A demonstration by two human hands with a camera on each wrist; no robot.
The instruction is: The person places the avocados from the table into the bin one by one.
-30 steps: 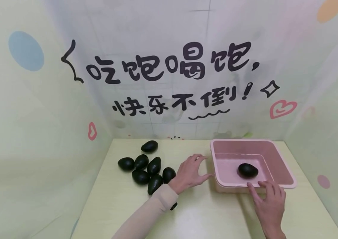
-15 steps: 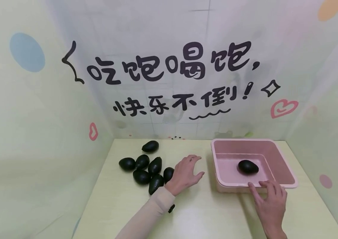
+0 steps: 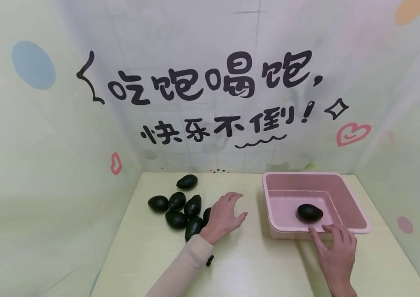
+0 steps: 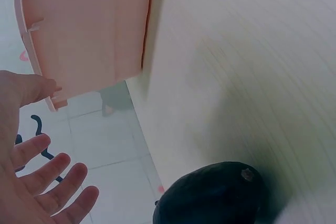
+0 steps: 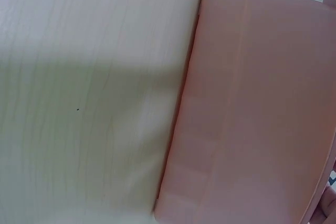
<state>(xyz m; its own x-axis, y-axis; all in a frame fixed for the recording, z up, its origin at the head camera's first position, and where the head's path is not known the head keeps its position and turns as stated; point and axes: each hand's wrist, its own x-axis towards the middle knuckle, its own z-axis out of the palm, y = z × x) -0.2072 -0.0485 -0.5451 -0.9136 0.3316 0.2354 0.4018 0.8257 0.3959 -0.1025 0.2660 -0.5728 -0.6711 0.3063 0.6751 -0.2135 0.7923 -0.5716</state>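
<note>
A pink plastic basin (image 3: pixel 299 181) stands at the right of the table with one dark avocado (image 3: pixel 310 213) lying in it. At the basin's near rim, my right hand (image 3: pixel 336 251) holds the edge with bent fingers and thumb. Left of the basin, my left hand (image 3: pixel 222 216) hovers with its fingers spread and nothing in them. It is nearest to a cluster of several dark avocados (image 3: pixel 175 220) on the left, and its wrist partly hides some of them. In the left wrist view a single avocado (image 4: pixel 210 195) shows beside that hand.
One more avocado (image 3: pixel 187 182) lies apart at the back of the pale wooden table (image 3: pixel 247 264). A printed cloth wall (image 3: pixel 210 161) rises behind the table's back edge and along both sides.
My left hand has drawn back leftward from the basin toward the avocado cluster. The avocado in the basin has shifted slightly toward the near side. My right hand stays at the rim.
</note>
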